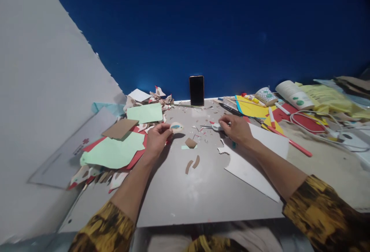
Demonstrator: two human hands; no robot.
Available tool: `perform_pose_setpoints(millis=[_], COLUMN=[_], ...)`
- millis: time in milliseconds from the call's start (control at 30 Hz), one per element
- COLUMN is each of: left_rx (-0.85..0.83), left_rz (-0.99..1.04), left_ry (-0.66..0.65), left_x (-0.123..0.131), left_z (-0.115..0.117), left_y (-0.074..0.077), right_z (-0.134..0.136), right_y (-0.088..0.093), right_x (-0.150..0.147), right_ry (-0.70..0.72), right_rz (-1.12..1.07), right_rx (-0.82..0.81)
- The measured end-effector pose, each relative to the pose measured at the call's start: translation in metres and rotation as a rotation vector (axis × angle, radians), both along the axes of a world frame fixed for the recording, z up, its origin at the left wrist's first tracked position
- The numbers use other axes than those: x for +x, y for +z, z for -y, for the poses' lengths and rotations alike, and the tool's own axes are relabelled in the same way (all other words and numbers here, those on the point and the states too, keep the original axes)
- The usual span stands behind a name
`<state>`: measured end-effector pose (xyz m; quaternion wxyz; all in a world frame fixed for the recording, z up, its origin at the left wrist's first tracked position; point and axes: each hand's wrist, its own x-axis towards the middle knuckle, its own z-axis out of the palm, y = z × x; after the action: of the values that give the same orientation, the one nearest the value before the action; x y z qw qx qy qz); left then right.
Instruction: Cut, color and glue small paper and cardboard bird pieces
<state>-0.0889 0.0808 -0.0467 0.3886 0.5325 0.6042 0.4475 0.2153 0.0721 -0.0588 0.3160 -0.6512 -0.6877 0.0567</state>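
My left hand (157, 138) pinches a small whitish paper cutout (176, 127) with a blue patch on it, just above the table. Across from it, my right hand (234, 127) is closed with its fingers pressed together. Thin metal scissors blades (206, 127) stick out leftward from its fingertips, and a bit of teal shows under the palm. Beside the blades is a small red-tipped piece (212, 122); the fingers partly cover this spot. Between the hands lie tiny paper scraps, a brown cardboard piece (190, 142) and two curved brown strips (195, 161).
A black phone (197, 90) leans upright against the blue wall. Green paper (115, 151), red sheets and cutouts pile up at left. A cut white board (251, 173) lies under my right forearm. Markers, a red pen (300, 147), paper cups (295, 94) and a white cable crowd the right.
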Motion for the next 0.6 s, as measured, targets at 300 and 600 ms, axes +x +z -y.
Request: perform_pose_setpoints(millis=[300,600], left_rx=[-0.031,0.477], left_rz=[-0.092,-0.643], left_ry=[-0.025,-0.24], left_x=[-0.001,0.006], left_z=[0.002,0.014], left_y=[-0.001,-0.01], right_z=[-0.002,0.001], right_y=[-0.004,0.001], right_x=[0.0,-0.001], right_ry=[0.049,0.081], right_rz=[0.01,0.023], right_rx=[0.016,0.008])
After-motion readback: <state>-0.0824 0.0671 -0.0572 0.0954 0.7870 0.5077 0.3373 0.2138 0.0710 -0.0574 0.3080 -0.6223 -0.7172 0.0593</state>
